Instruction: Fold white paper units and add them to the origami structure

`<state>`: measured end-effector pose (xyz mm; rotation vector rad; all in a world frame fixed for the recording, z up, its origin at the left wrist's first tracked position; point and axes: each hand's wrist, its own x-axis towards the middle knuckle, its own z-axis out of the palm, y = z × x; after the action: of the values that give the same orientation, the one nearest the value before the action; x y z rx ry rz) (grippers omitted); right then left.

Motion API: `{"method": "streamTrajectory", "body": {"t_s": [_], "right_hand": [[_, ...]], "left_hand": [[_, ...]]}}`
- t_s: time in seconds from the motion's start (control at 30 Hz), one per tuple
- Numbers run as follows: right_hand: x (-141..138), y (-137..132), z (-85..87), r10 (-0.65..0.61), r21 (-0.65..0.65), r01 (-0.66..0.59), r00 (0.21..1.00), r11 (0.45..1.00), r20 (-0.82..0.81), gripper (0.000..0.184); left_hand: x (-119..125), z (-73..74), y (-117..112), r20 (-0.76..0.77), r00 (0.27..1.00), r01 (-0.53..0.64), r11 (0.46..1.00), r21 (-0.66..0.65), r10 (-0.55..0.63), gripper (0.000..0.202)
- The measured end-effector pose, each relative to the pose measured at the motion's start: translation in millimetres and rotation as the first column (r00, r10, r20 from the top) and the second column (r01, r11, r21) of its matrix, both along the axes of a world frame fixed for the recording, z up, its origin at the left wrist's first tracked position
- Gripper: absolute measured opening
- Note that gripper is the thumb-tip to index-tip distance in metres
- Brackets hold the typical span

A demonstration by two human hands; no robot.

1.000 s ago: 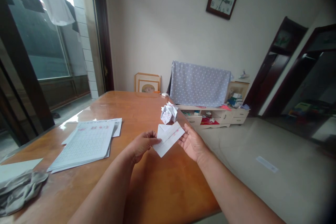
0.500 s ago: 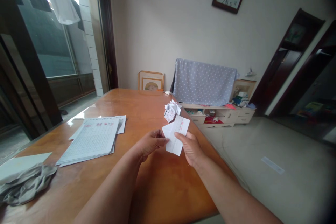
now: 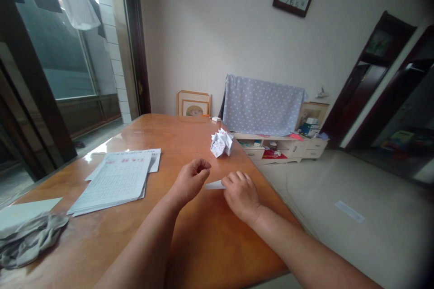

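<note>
A folded white paper (image 3: pixel 214 185) lies flat on the wooden table (image 3: pixel 176 140), mostly covered. My right hand (image 3: pixel 240 194) rests palm down on it, fingers curled and pressing it to the table. My left hand (image 3: pixel 191 179) hovers just left of the paper with fingers curled in a loose pinch; nothing shows in it. A small folded paper model (image 3: pixel 221 143) with red print stands on the table beyond both hands.
A stack of gridded sheets (image 3: pixel 117 180) lies at left, and a grey cloth (image 3: pixel 27 239) and a pale sheet (image 3: pixel 23 210) sit near the left edge. The table's right edge drops to a tiled floor. A low cabinet (image 3: pixel 281 146) stands beyond.
The paper, held up in both hands before, has come down flat on the table. My right hand now presses on it and my left hand has let go.
</note>
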<state>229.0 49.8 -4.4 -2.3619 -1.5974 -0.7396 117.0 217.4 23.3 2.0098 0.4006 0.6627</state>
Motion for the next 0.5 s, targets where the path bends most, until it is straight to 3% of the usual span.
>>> {"method": "streamTrajectory", "body": {"t_s": [0.1,0.17,0.33,0.5], "right_hand": [[-6.5,-1.4,-9.8,0.038,-0.082,-0.04,0.999,0.996,-0.032,0.013],[-7.3,-3.3,-12.9,0.051,-0.112,-0.059,0.996,0.992,-0.072,0.013],[-2.4,-11.7,-9.6,0.051,-0.166,-0.089,0.975,0.982,-0.218,0.015],[11.3,-23.7,-2.2,0.096,-0.151,-0.163,0.922,0.975,-0.376,0.016]], "left_hand": [[-3.9,-4.2,-6.3,-0.176,0.962,0.217,0.975,0.04,-0.207,0.018],[-6.1,-9.1,-9.5,-0.312,0.909,0.316,0.945,0.083,-0.277,0.021],[-7.1,-17.8,-12.7,-0.513,0.841,0.34,0.906,0.254,-0.172,0.039],[-2.2,-20.7,-11.2,-0.522,0.847,0.333,0.862,0.382,-0.095,0.022]]}}
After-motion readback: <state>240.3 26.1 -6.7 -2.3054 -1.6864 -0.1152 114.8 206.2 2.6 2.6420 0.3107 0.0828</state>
